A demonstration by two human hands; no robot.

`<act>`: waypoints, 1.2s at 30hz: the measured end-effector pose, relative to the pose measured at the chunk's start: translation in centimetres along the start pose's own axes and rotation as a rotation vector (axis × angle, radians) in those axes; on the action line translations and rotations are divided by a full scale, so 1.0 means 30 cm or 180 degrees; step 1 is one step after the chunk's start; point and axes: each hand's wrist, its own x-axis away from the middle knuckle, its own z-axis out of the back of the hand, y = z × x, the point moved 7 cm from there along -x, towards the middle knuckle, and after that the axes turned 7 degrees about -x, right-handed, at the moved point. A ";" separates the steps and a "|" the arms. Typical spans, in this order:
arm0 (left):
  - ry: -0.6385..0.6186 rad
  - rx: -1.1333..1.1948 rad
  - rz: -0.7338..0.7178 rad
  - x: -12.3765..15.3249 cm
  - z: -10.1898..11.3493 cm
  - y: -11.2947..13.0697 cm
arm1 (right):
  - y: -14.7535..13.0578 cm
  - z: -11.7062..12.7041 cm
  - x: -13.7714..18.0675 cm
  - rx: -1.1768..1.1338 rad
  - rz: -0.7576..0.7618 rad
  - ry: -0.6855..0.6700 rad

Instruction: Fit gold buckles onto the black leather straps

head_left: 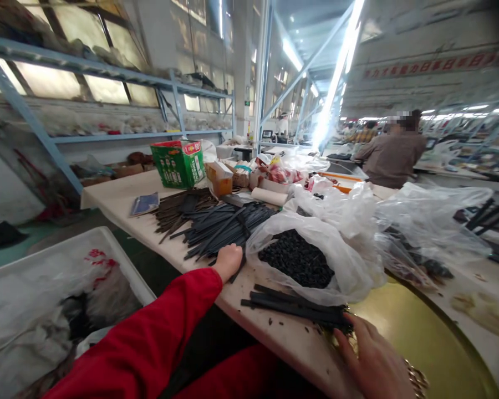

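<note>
My left hand (228, 262), in a red sleeve, is closed at the near edge of a pile of black strips (220, 227). A black strip (238, 272) shows along its right side and passes behind the fingers. My right hand (372, 354) lies with fingers stretched and thumb apart at the right end of a small bundle of black strips (295, 305). Gold-coloured chain (416, 379) shows beside and under this hand. Between the hands, a clear plastic bag (258, 252) stands open, filled with small black pieces (297, 260).
A round gold tray (432, 338) lies at right. Behind the strips stand a green box (178, 165), an orange-and-white carton (219, 178) and plastic bags (341, 205). A white bin (120, 252) is at lower left. A person (395, 152) sits beyond the table.
</note>
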 end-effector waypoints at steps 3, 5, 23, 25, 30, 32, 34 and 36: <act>-0.0261 0.0230 0.0271 -0.038 -0.024 -0.041 | -0.092 0.012 -0.005 -0.0149 0.0178 0.0055; -0.0379 0.0497 0.0354 -0.040 -0.015 -0.053 | -0.119 0.014 0.007 -0.0299 0.0247 0.0013; -0.2549 0.3868 -0.0773 0.610 -0.130 0.346 | -0.373 -0.159 0.168 -0.3998 -0.1223 -0.1772; -0.2136 0.4022 -0.0534 0.542 -0.117 0.322 | -0.362 -0.159 0.187 -0.3937 -0.1351 -0.1698; -0.1382 0.5008 0.0696 0.354 -0.061 0.284 | -0.469 -0.139 0.208 -0.3662 -0.1097 -0.2263; -0.1264 0.5000 0.0484 0.297 -0.012 0.294 | -0.487 -0.114 0.178 -0.3440 -0.0809 -0.2452; -0.1249 0.4786 0.0135 0.254 0.029 0.297 | -0.435 -0.069 0.099 -0.3159 -0.0556 -0.2200; -0.1410 0.4537 -0.0099 0.232 0.038 0.293 | -0.309 -0.008 -0.027 -0.2762 -0.0501 -0.1423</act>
